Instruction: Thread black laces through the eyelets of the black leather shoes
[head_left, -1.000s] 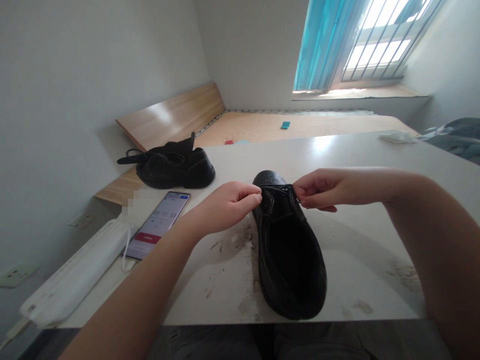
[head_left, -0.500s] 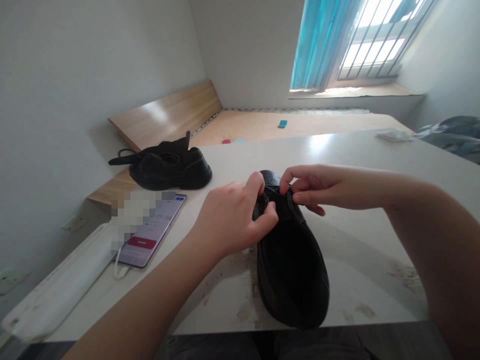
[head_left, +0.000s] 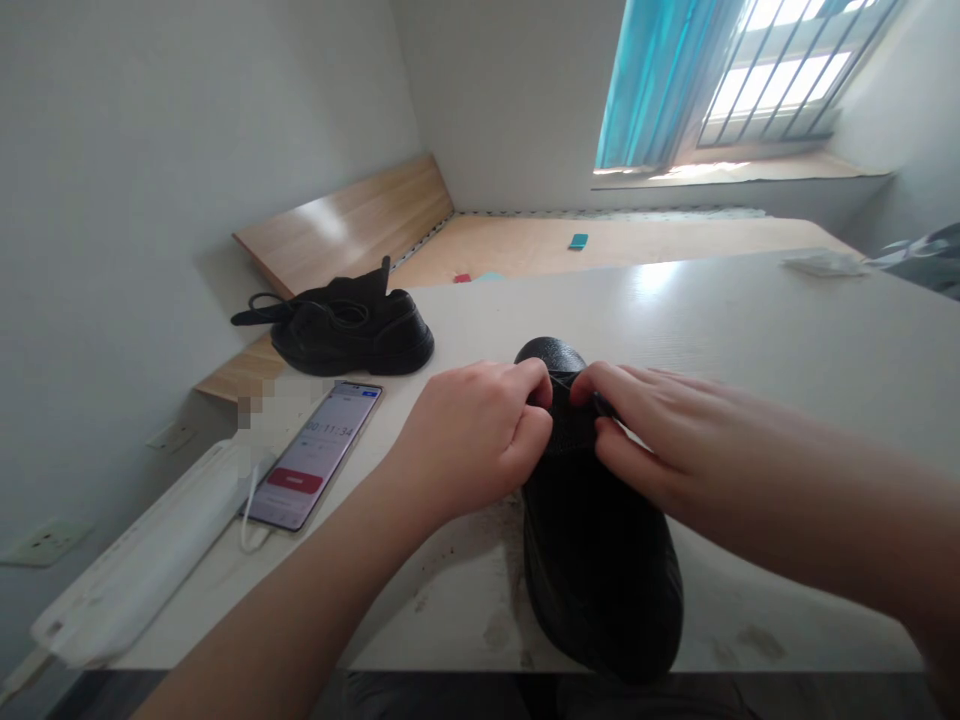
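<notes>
Snugly, black shoe [head_left: 600,580], top between left hand [head_left: 469,440] and right hand [head_left: 660,460]

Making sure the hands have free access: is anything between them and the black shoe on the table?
Nothing visible stands in the way: the left hand and right hand are both touching the black leather shoe, their fingers meeting over its front.

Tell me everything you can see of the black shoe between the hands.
The black shoe looks like smooth leather, with a glossy rounded toe and a dark, open interior. It sits upright on the white table, toe pointing away from the person and heel end toward the near edge. Its lacing area is mostly hidden: the left hand and right hand both press their fingers onto it there, so the laces are hard to make out.
</notes>
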